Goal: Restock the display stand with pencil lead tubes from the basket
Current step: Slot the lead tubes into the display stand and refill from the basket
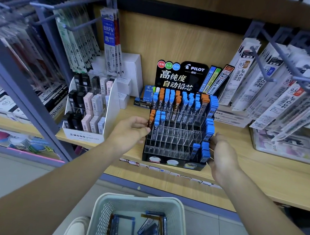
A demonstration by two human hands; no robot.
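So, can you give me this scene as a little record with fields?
place: shop shelf
stand: on the shelf; top row full of tubes, lower rows mostly empty
basket: below the shelf, loose tubes inside
left hand: at the stand's left side, grip unclear
right hand: open, by the stand's right side

I note both hands bare: left hand (131, 132), right hand (223, 156). Left forearm (56, 179) and right forearm (268, 203) also bare, uncovered right out to the frame edges. Low in my view, one shoe (76, 228): pale cream, rounded toe, smooth upper.
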